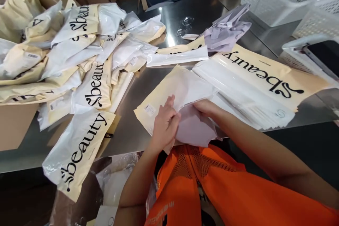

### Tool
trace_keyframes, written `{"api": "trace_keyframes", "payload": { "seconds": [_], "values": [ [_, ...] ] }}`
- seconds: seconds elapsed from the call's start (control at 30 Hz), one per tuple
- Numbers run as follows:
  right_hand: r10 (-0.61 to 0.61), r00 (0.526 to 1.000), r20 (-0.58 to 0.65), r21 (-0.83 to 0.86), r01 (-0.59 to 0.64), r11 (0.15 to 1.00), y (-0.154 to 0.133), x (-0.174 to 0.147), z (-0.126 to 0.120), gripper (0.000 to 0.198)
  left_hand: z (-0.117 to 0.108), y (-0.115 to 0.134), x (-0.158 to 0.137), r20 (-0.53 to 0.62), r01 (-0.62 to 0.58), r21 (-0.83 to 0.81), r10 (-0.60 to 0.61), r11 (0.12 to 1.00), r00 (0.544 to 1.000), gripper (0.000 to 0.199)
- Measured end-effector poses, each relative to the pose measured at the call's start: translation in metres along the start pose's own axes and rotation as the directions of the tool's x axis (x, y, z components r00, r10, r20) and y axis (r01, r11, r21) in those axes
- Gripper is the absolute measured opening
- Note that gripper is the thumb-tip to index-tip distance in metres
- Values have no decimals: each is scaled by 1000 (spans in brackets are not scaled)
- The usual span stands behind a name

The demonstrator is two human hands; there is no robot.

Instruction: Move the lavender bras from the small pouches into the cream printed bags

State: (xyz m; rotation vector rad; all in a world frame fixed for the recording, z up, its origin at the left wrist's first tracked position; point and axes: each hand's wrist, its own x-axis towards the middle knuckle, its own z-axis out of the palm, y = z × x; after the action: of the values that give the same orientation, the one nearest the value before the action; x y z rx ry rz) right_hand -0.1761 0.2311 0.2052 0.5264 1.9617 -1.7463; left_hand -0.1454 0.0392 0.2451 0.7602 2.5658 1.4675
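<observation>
Lavender fabric piece (194,127): located between both hands, at the near edge of the desk (132,122), below the rim of the cream-and-clear bag (182,83). Long axis: indeterminate. Left hand (164,123): grip over bag, adjoining the piece's left side; closure cannot be told. Right hand (206,108): at upper right corner, fingertips hidden; grip state cannot be told.

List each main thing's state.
Central bag, lying label side up
Near lavender cloth, at the bag's edge; whether inside unclear
Stacked bags, flat, overlapping
Heaped bags, rumpled, piled unevenly
Front-left bag, overhanging the table edge
Phone, no lit screen visible
Rear lavender cloth, crumpled
</observation>
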Motion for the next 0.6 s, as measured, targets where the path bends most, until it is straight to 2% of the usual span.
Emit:
{"api": "trace_keyframes", "payload": {
  "seconds": [0.07,0.1,0.17,0.27,0.33,0.4,0.5,0.6],
  "values": [
    [69,997,21,150,-71,986,-2,-2,-1,49,-11,-5,4,8,6,22,-6,1000,1000,30],
    [99,994,42,169,-105,980,-2,-3,-2,48,-16,-6,5,18,5,36,-5,999,1000,30],
    [159,986,45,105,-163,981,-2,-4,-4,44,-23,-8,8,18,-7,51,6,999,1000,28],
    [236,970,-55,-56,-239,969,-3,-1,-6,37,-27,-5,13,-13,-55,50,56,997,998,26],
    [268,960,-77,-116,-276,954,-4,2,-6,33,-26,-2,17,-17,-87,51,88,995,996,25],
    [269,963,-33,-157,-271,950,-7,3,-6,32,-24,2,22,-15,-105,57,106,993,994,25],
    [185,979,91,-171,-168,971,-12,1,-7,39,-24,6,26,-25,-107,78,110,991,994,24],
    [177,959,220,-183,-138,973,-12,-2,-10,49,-31,8,29,-38,-98,109,102,989,994,25]
  ]
}}
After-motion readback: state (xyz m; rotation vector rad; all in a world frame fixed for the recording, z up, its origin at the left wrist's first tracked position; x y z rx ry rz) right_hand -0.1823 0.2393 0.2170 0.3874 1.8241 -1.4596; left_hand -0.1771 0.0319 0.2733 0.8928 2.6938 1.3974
